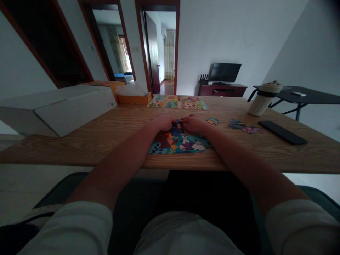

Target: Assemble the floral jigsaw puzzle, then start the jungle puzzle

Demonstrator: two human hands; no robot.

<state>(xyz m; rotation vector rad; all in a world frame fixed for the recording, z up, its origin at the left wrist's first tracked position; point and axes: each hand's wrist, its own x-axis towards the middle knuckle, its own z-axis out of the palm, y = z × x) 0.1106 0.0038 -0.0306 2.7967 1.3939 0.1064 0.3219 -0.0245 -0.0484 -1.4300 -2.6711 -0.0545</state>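
My left hand [165, 122] and right hand [194, 123] come close together over the far part of the puzzle [174, 148].

My forearms slant inward from both sides across the near edge of the worktop [127, 124], backs of the hands up, fingers bent down onto the puzzle; I cannot tell whether either one grips a piece. The puzzle lies flat by that near edge, roughly midway between the corners. Loose pieces [236, 124] lie beyond my right hand, toward the right edge, and a picture sheet [170, 102] lies at the far edge.
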